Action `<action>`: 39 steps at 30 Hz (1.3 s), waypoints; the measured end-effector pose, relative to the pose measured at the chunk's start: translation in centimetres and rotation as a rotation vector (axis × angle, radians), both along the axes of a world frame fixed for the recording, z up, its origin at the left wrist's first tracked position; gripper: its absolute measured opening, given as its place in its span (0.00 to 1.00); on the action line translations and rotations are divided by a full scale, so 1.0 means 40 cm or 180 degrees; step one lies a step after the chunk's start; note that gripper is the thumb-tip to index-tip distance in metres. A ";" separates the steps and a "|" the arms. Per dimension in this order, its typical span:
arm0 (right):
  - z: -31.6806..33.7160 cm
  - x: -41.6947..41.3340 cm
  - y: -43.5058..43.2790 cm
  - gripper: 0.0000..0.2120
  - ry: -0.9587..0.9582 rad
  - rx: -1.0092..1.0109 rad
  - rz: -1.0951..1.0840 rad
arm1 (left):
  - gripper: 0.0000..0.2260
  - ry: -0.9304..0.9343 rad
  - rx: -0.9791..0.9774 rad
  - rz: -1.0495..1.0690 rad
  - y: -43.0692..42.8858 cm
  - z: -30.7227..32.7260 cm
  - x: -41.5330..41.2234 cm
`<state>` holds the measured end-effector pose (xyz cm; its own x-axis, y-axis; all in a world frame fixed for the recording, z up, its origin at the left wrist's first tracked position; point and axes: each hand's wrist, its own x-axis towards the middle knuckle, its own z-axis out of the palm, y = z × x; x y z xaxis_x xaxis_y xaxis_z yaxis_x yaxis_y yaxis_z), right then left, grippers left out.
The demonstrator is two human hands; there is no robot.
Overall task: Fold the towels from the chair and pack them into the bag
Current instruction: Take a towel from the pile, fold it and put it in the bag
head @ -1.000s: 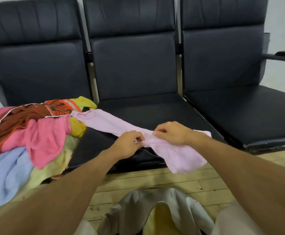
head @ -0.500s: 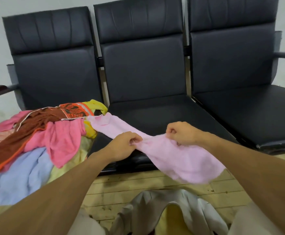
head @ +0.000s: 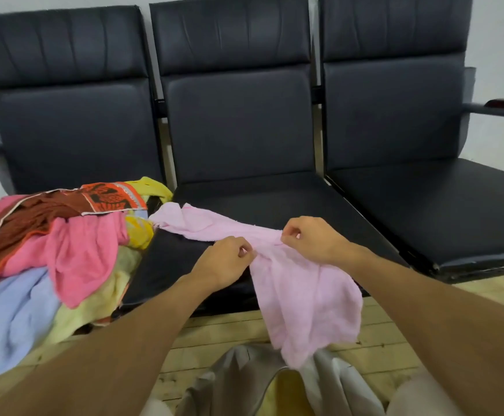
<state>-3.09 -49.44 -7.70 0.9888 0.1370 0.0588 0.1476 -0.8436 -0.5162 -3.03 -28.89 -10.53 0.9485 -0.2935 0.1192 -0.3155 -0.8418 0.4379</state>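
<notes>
Chairs: black 3-seat chair row (head: 238,121) is filling most of the view. Mid & R seats are sitting bare, prob. being kept as folding space.
Pile: towel pile (head: 49,250) is slumping over the L seat & spilling off its front edge. It's unfolded, w/ hot pink, brown, pale blue, yellow & an orange print on top. Plenty left to fold, I'd say.
Pink towel: light pink towel (head: 304,295) is stretching from the pile's edge across the mid seat's front. Far end is touching the heap, near end is hanging off the seat toward the bag. It's bunching rope-like betw. the hands, so they're likely hunting an edge to open it flat.
Bag: grey-beige bag (head: 244,379) is gaping open on the wood floor (head: 395,349) right below, something yellow (head: 286,394) inside. It's prob. parked there so folded towels drop straight in. Towel tip is overlapping its rim; touching or not, can't tell.
L hand: left hand (head: 223,262) is pinching the towel w/ thumb & curled fingers at the seat front.
R hand: right hand (head: 310,238) is pinching the same towel just beside, slightly farther back. Hands are near but apart.
</notes>
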 end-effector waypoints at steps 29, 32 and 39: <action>0.008 -0.048 0.146 0.04 -0.0116 -0.0380 0.0303 | 0.10 0.0321 0.0165 0.0122 0.117 0.037 -0.062; -0.008 -0.052 0.177 0.14 0.0309 -0.0270 0.0476 | 0.12 0.0220 0.0367 0.0325 0.122 0.016 -0.039; -0.017 -0.042 0.205 0.07 0.0305 -0.0800 0.0440 | 0.05 0.0166 0.0148 0.0472 0.103 0.021 -0.029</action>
<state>-4.76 -41.23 -8.39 0.9592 0.2691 -0.0867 0.2305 -0.9221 -0.3108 -4.21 -24.78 -9.70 0.9864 -0.1539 0.0582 -0.1641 -0.8973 0.4098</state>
